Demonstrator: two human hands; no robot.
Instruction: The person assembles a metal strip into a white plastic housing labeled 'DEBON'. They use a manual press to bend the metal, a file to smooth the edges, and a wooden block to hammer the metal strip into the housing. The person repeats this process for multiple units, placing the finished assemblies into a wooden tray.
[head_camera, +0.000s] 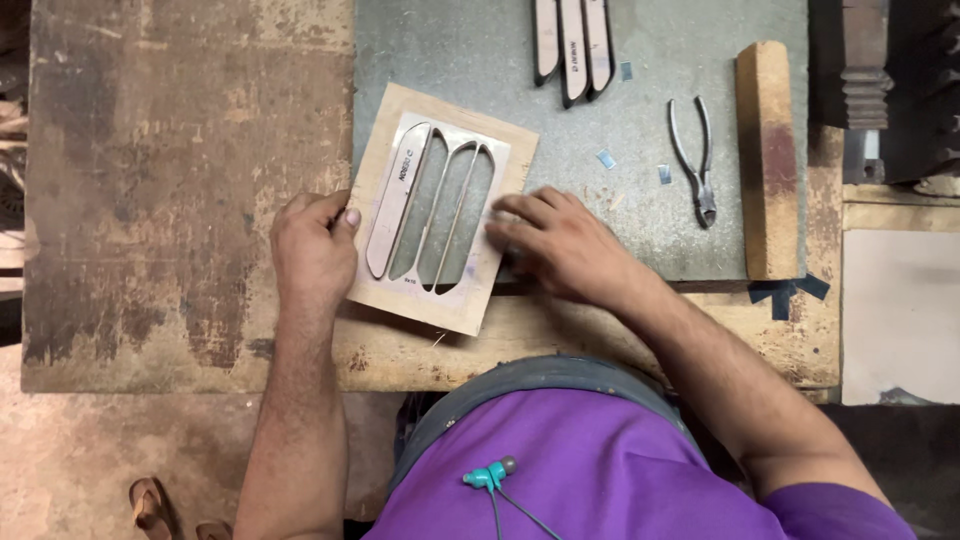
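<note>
Head view, looking down on our worn wooden workbench (180, 180). Our left hand (312, 252) presses on the left edge of a square wooden board (495, 260), its thumb tip touching that edge and its fingers curled under; whether they wrap beneath the board we cannot tell. Our right hand (560, 245) lies flat on the board's right edge, fingers spread and extended, closed on nothing.

Between the two hands, on top of the board, sits a metal template (437, 205) with three long, round-ended slots, tilted slightly clockwise. The slot nearest our left thumb is filled by a pale, elongated strip (398, 200); the two slots nearer our right fingers show the board through them.

Beyond our right hand, the board overlaps a grey metal plate (640, 150). On that plate, up and to the right of our right fingertips, lie a pair of pliers (695, 160) with handles apart, and small pale offcuts (606, 159) between pliers and board. Farther right, a wooden block (767, 160) stands lengthwise along the plate's edge. Directly beyond the template, at the far margin, three more elongated strips (572, 45) lie side by side, touching.
</note>
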